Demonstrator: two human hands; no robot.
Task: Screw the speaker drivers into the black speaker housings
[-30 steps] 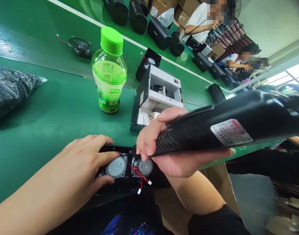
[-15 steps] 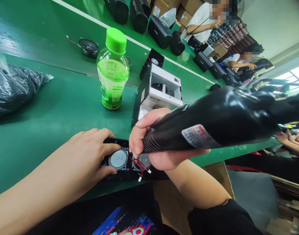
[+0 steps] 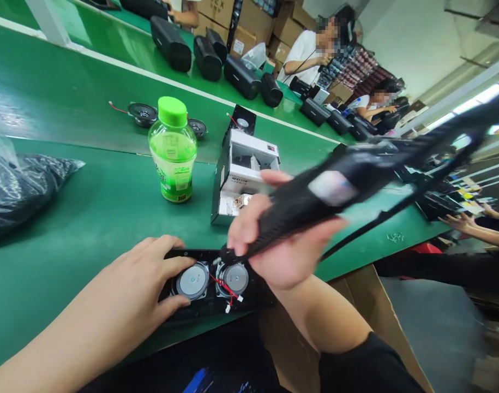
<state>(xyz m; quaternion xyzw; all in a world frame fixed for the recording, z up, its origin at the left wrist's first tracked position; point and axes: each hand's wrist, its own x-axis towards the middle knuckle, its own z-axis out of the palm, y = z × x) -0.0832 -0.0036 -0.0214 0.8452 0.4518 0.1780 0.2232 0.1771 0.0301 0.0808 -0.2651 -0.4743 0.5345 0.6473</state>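
Observation:
A black speaker panel (image 3: 255, 297) lies on the green bench with two round drivers, a left one (image 3: 193, 281) and a right one (image 3: 236, 279), magnets facing up. Red and black wires (image 3: 223, 285) with white plugs lie across it. My left hand (image 3: 146, 281) grips the panel's left end, thumb and fingers on either side of the left driver. In my right hand (image 3: 284, 259) is a black corded electric screwdriver (image 3: 298, 204), slanted and blurred by motion. Its nose points down near the panel's upper edge between the drivers; whether the bit touches a screw, I cannot tell.
Beyond the panel stand a green-capped bottle (image 3: 173, 155) and a white-and-black screw feeder (image 3: 247, 180). A bag of black parts (image 3: 24, 185) lies at left. Loose speakers (image 3: 143, 113) are farther back. People work across the bench among black speaker cases (image 3: 241, 76).
My view has shifted, so the bench items sit lower and more left. The screwdriver has swung away from the camera, showing its cord and more of the right driver. My left hand stays on the panel.

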